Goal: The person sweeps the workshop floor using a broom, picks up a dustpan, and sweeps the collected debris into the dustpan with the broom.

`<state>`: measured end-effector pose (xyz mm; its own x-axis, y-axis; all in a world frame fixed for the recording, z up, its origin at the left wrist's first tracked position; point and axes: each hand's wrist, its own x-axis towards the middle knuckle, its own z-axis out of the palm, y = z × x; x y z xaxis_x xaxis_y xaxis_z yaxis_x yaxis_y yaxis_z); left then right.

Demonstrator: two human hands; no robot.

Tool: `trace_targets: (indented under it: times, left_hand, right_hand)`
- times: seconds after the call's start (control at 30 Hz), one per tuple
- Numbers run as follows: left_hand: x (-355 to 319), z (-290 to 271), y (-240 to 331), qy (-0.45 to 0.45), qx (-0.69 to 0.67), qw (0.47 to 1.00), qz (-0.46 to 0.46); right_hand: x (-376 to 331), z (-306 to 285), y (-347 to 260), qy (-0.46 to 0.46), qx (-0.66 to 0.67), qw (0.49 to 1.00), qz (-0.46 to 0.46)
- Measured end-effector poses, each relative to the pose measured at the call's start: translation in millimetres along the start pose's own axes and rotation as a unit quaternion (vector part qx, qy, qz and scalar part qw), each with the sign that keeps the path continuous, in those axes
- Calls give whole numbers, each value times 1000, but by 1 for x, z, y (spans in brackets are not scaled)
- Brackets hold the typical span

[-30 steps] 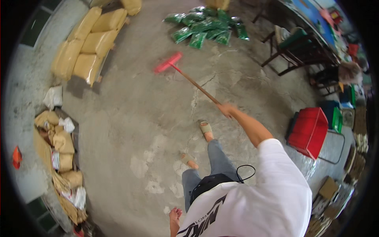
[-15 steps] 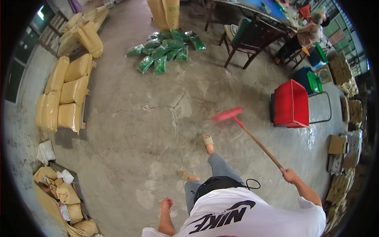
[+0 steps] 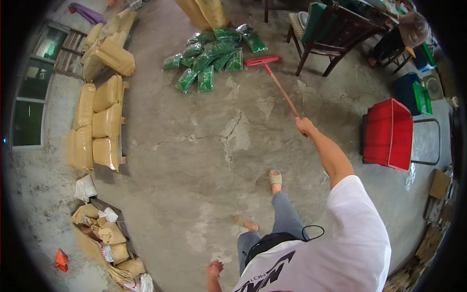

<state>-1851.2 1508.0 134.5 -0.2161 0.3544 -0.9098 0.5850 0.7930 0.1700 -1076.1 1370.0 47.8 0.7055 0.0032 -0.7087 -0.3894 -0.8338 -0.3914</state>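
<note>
My right hand (image 3: pixel 305 127) is closed round the wooden handle of a broom (image 3: pixel 282 91) with a wide red head. That arm is stretched forward, and the broom head touches down on the concrete floor just right of a pile of green bags. The bags (image 3: pixel 214 51) are clear plastic packs with green contents, heaped several together. Low by my left side hangs my left hand (image 3: pixel 215 268), its fingers loosely bent and a little apart, with nothing visible in it.
Tan sacks (image 3: pixel 106 125) lie on a pallet at the left, with a container of paper scraps (image 3: pixel 114 236) nearer. A tall tan sack (image 3: pixel 202 14) stands behind the pile. On the right are a chair (image 3: pixel 331 36), a red bin (image 3: pixel 389 135) on a cart and a seated person (image 3: pixel 413 30).
My right hand has swung forward and left, carrying the broom head from mid-floor up beside the green bags. The view has shifted, and I am nearer the pile.
</note>
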Motion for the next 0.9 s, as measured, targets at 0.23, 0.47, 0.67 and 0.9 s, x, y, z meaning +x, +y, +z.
trace_targets:
  times: [0.23,0.47,0.67,0.9]
  left_hand:
    - [26,50,21,-63,17,997,-29]
    - [44,116,67,-122,69,989,-46]
    - [48,141,134,-152,92,983,37]
    - [-12,120,192,-86,56,984,148]
  right_hand:
    - [-106,-147,211,38,-252,966,-47]
    - [-324,-247,242,-47,-164,971,170]
    - [-231,-194,240,-13,-96,993,63]
    - [-23,-96,106,-14,76,997,0]
